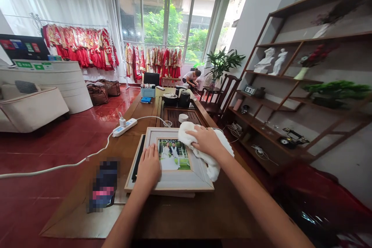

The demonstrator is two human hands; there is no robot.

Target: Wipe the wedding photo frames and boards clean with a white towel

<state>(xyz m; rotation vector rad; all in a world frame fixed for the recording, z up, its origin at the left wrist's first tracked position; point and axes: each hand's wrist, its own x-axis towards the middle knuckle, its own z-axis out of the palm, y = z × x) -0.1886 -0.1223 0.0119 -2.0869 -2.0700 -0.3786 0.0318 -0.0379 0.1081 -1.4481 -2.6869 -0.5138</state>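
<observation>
A framed photo [174,181] with a wide pale border lies on the wooden table, on top of at least one other frame whose edge shows at its left. The picture shows two people seated outdoors. My left hand [149,166] rests flat on the frame's left border, fingers stretched forward. At the frame's upper right corner, my right hand [207,139] grips a white cloth [213,162] and presses it against the border. Part of the cloth drapes over the frame's right side.
A blurred-out phone [103,186] lies left of the frame. Beyond are a white power strip [124,127] with its cord, a tea tray [186,118], a small white cup [183,117] and a black canister [184,99]. Shelves [273,104] stand right; a person [192,78] crouches far back.
</observation>
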